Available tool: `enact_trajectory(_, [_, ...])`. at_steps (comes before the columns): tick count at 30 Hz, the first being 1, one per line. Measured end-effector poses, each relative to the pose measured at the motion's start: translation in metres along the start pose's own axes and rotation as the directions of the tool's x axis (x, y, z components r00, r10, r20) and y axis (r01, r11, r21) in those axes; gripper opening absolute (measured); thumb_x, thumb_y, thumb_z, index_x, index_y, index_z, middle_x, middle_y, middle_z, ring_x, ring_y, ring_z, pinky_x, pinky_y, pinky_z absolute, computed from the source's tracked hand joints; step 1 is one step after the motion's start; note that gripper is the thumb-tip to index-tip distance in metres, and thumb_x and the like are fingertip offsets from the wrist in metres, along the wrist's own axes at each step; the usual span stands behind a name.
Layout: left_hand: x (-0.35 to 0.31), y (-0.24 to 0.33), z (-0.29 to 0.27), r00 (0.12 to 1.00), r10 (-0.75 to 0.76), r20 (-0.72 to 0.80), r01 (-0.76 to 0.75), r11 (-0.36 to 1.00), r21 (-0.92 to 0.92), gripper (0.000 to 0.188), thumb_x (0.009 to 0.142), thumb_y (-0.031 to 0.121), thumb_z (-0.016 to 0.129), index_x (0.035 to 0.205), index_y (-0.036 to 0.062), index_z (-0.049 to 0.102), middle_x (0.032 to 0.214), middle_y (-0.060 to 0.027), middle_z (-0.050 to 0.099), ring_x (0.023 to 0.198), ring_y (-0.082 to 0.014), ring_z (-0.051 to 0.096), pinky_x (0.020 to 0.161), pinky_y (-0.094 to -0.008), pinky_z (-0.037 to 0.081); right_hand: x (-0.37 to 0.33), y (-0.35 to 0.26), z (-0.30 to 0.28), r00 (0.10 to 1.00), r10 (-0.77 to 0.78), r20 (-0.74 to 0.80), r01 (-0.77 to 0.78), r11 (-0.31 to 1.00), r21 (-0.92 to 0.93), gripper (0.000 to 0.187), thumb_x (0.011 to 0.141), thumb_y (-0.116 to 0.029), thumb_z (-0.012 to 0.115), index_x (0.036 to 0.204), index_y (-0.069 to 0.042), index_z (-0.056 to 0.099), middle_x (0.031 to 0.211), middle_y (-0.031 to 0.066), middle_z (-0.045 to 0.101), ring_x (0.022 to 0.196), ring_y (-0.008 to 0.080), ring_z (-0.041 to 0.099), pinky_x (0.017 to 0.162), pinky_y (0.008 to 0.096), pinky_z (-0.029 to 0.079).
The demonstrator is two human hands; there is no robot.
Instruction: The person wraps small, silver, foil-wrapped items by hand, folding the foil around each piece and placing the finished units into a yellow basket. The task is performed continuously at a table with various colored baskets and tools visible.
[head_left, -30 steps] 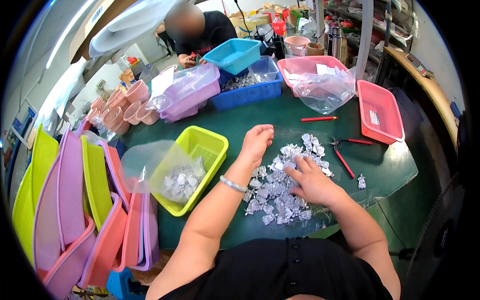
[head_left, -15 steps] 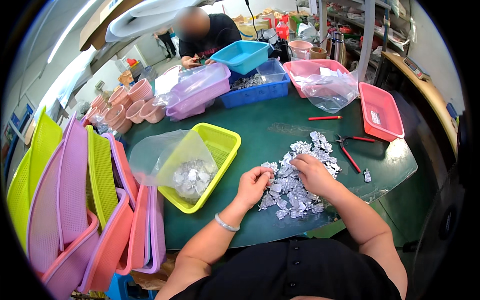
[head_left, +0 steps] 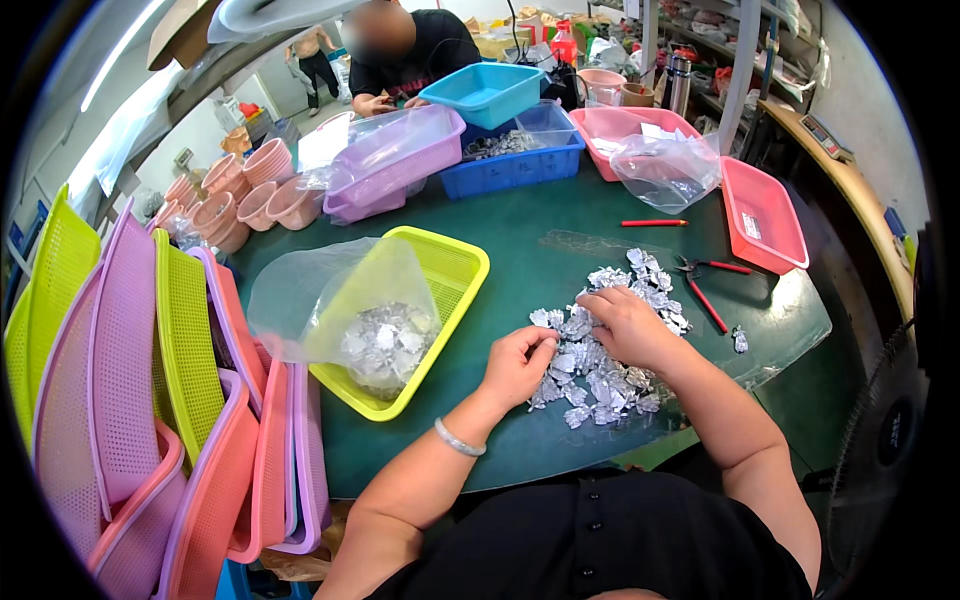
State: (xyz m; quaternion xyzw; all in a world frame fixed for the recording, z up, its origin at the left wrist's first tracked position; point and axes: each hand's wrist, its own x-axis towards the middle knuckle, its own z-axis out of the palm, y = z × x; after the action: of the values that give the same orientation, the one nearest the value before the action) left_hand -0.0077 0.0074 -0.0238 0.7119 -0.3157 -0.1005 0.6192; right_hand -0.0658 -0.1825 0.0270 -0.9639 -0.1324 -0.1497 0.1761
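A heap of small, crinkled silver pieces (head_left: pixel 605 390) lies on the green tabletop before me. My left hand (head_left: pixel 518 368) is at the heap's left edge, thumb and curled fingers pressed together; whatever is between them is hidden. Across from it, my right hand (head_left: pixel 632 325) rests over the upper part of the heap with fingers bent down and drawn together, their tips among the pieces. To the left, a yellow-green basket (head_left: pixel 462 262) carries a clear plastic bag (head_left: pixel 300 300) with more silver pieces in its lower end.
Red-handled pliers (head_left: pixel 708 297), a red pen (head_left: pixel 654 223) and one stray piece (head_left: pixel 740 340) lie right of the heap. Stacked plastic baskets (head_left: pixel 190 345) crowd my left. Along the far edge stand a blue bin (head_left: pixel 515 172) and a pink tray (head_left: pixel 765 215); a person (head_left: pixel 440 50) sits beyond.
The whole view has shifted slightly. Both hands stay at the heap, fingers still closed at its left and upper parts. The far person's head is a little higher in view.
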Motion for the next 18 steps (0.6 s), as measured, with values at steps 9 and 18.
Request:
enact_trajectory(9, [0.006, 0.001, -0.01, 0.996, 0.055, -0.073, -0.048, 0.994, 0.097, 0.013, 0.083, 0.008, 0.053, 0.089, -0.0015, 0.06, 0.067, -0.0001, 0.058, 0.061, -0.0047, 0.051, 0.056, -0.0194, 0.042, 0.008, 0.004, 0.01, 0.998, 0.07, 0.004, -0.07, 0.998, 0.006, 0.037, 0.069, -0.004, 0.058, 0.106, -0.004, 0.054, 0.081, 0.0129, 0.06, 0.076, 0.0275, 0.055, 0.068, 0.0351, 0.046])
enact_trajectory(18, [0.015, 0.008, -0.023, 0.964, -0.265, -0.012, 0.223, 0.836, -0.502, 0.022, 0.089, 0.014, 0.045, 0.104, 0.0018, 0.054, 0.079, -0.0039, 0.058, 0.064, -0.0091, 0.054, 0.056, -0.0203, 0.043, 0.034, -0.013, 0.023, 0.927, 0.256, 0.274, -0.313, 0.127, 0.941, 0.032, 0.079, 0.001, 0.054, 0.11, 0.005, 0.048, 0.091, 0.0093, 0.06, 0.069, 0.0119, 0.057, 0.061, 0.022, 0.047])
